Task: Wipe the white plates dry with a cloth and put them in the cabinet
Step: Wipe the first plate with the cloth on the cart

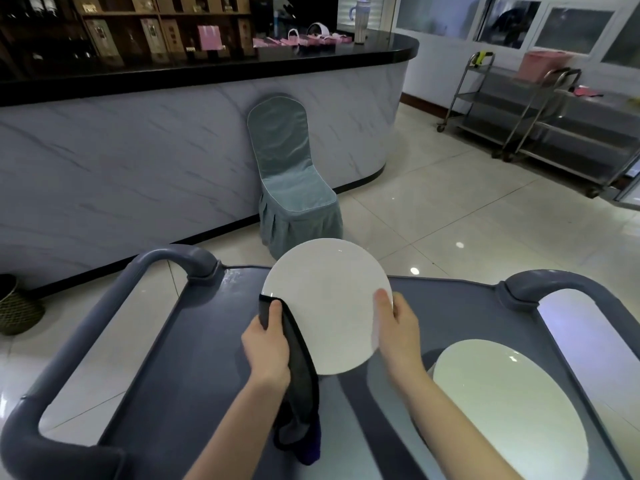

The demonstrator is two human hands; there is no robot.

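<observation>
Your hands, centre frame: left hand (267, 344) clamps a dark cloth (298, 386) against the left rim of a white plate (327, 306); right hand (398, 332) grips its right rim, thumb on the face. You hold the plate tilted above the grey cart surface (194, 358). Second plate (509, 407): flat, lower right. Covered chair (294, 181): upper centre, behind.

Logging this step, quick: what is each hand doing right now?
Left hand: closed on the dark cloth, against the plate.
Right hand: gripping the plate's rim.
</observation>
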